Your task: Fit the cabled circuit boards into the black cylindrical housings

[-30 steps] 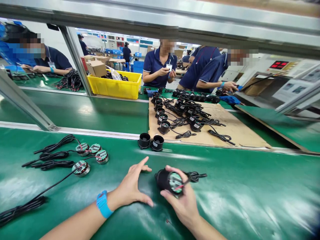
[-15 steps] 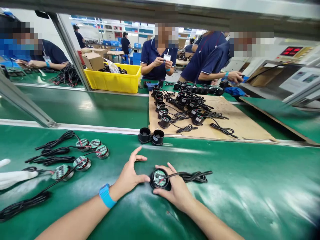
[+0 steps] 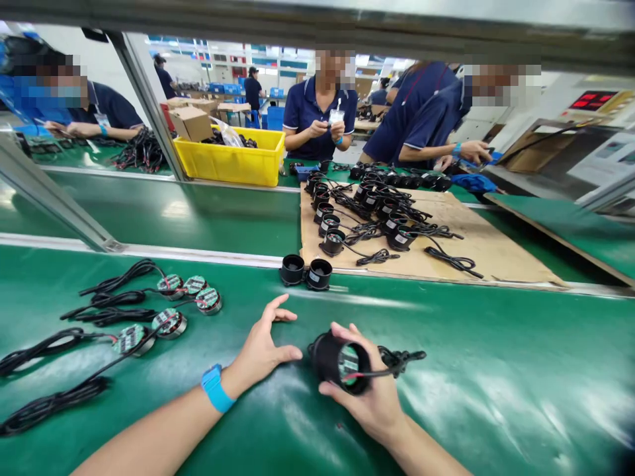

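Observation:
My right hand (image 3: 370, 390) grips a black round housing (image 3: 327, 360) tilted on its side, its mouth turned to the right. Inside it shows a green circuit board (image 3: 348, 362), and a black cable (image 3: 401, 360) runs out past my fingers to a tied bundle. Just left of the housing, my left hand (image 3: 262, 344) is open, fingers apart, holding nothing; a blue band (image 3: 217, 388) circles that wrist. Two black housings (image 3: 305, 272) stand side by side beyond my hands. At the left lie several round motor parts with circuit boards (image 3: 169, 322) and coiled black cables (image 3: 54, 403).
A cardboard sheet (image 3: 486, 258) bears several black housings with cables. Behind it stands a yellow bin (image 3: 231, 158). Metal posts (image 3: 143, 106) rise at the left, and a beam crosses overhead. Co-workers in dark blue shirts (image 3: 320, 109) work across the line.
My right hand has tipped the housing from upright onto its side and moved it slightly right. The white-gloved hand at the far left has left the view. My left hand stays open.

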`<state>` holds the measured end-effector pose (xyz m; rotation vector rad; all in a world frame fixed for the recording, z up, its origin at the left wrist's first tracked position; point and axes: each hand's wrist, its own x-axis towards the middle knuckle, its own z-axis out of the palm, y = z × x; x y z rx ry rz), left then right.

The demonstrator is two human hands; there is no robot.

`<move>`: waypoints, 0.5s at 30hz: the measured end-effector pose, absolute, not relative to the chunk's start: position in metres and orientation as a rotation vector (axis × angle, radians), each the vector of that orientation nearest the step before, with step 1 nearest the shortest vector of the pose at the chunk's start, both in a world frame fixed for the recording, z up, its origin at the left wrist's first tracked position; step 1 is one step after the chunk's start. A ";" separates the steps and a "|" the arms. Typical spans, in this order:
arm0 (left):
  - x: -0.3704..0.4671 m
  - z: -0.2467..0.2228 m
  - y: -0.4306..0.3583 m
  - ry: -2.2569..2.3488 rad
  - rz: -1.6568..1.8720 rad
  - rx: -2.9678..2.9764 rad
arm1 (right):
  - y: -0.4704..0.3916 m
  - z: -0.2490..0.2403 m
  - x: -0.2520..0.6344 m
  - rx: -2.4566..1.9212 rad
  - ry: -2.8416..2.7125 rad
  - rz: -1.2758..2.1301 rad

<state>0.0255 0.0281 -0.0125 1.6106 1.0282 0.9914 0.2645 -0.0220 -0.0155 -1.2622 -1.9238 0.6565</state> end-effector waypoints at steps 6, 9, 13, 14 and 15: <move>0.025 -0.011 0.027 1.054 0.980 1.617 | -0.025 -0.016 0.263 -1.293 -1.968 0.672; 0.025 -0.011 0.028 1.042 0.989 1.609 | -0.023 -0.014 0.263 -1.230 -1.906 0.604; 0.026 -0.012 0.029 1.037 0.990 1.611 | -0.019 -0.015 0.263 -1.250 -2.061 0.723; 0.026 -0.012 0.029 1.038 0.992 1.601 | -0.020 -0.015 0.263 -1.257 -2.043 0.706; 0.025 -0.013 0.029 1.034 1.000 1.589 | -0.020 -0.016 0.263 -1.259 -1.997 0.668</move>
